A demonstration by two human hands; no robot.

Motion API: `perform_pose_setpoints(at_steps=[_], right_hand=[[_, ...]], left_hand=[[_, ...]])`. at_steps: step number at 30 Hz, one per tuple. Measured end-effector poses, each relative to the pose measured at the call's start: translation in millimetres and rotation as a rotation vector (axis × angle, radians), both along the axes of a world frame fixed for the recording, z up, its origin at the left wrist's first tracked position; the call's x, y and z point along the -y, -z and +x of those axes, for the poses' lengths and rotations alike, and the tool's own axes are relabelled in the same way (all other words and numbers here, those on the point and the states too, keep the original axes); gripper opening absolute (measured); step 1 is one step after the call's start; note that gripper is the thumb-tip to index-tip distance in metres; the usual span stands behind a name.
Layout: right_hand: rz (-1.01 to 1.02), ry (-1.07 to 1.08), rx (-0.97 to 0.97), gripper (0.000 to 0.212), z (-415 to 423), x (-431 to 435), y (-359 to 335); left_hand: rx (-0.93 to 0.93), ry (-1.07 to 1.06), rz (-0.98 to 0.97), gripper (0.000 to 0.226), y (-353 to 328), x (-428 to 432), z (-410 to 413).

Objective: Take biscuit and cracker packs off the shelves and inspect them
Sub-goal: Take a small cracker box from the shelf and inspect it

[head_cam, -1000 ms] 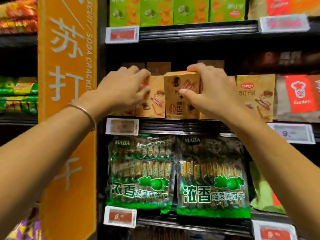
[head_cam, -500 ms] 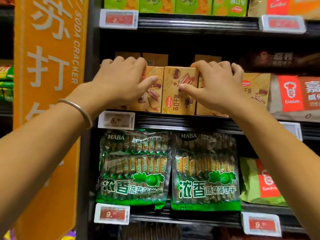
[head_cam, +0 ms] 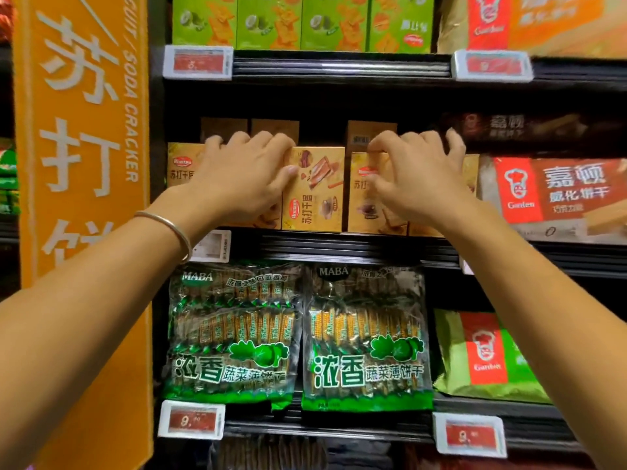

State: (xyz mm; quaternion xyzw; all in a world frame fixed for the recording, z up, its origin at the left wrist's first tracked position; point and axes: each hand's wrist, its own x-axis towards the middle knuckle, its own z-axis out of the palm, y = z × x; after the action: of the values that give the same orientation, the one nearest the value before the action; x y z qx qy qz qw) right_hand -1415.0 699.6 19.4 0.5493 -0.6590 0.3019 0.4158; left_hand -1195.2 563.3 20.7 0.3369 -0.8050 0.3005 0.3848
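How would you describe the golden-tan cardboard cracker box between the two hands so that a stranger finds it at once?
Right of the tall orange banner, find the black metal shelf just above the green plastic biscuit bags. The golden-tan cardboard cracker box stands there between the left hand and the right hand. Only its print is turned sideways; the neighbouring tan boxes read upright.

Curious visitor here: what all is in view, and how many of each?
green boxes: four, green, top shelf.
orange pack: one, orange-red, top shelf right.
tan cracker boxes: several, tan, middle shelf.
wafer pack: one, red-tan, middle shelf right.
biscuit bags: two, green, lower shelf.
Garden bag: one, green-red, lower shelf right.
price tags: at least five, white-red, shelf edges.
banner: one, orange, left.
bracelet: one, silver, left wrist.
left hand: one, curled over tan cracker boxes.
right hand: one, curled over boxes further right.
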Motion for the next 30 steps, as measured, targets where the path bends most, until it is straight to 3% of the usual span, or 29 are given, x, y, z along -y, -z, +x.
perform_pose_setpoints(at_steps=[8,15,21,24,27,28,30], right_hand=[[-0.054,-0.165,0.014,0.035,-8.8,-10.0,2.7],[-0.164,-0.444,-0.051,0.044,-11.1,-15.4,7.0],[-0.443,-0.630,0.068,0.041,-3.0,-27.9,12.6],[-0.464,-0.760,0.163,0.039,5.7,-38.4,24.4],[-0.381,-0.889,0.302,0.035,12.1,-45.9,50.3],[-0.367,-0.929,0.351,0.034,14.1,-48.0,62.3],[-0.354,-0.994,0.451,0.032,19.4,-51.6,88.9]], left_hand=[[-0.007,-0.047,-0.001,0.068,1.4,-2.3,-3.7],[0.014,-0.088,0.042,0.076,-1.9,-9.7,-3.5],[0.007,-0.100,0.083,0.066,-1.1,-13.1,-5.7],[-0.036,-0.087,0.044,0.072,-1.0,-22.3,-5.8],[-0.313,0.273,0.038,0.064,15.2,-46.1,-1.8],[-0.399,0.454,0.142,0.059,28.4,-56.2,-2.6],[-0.473,0.771,0.545,0.051,67.0,-80.4,-7.6]])
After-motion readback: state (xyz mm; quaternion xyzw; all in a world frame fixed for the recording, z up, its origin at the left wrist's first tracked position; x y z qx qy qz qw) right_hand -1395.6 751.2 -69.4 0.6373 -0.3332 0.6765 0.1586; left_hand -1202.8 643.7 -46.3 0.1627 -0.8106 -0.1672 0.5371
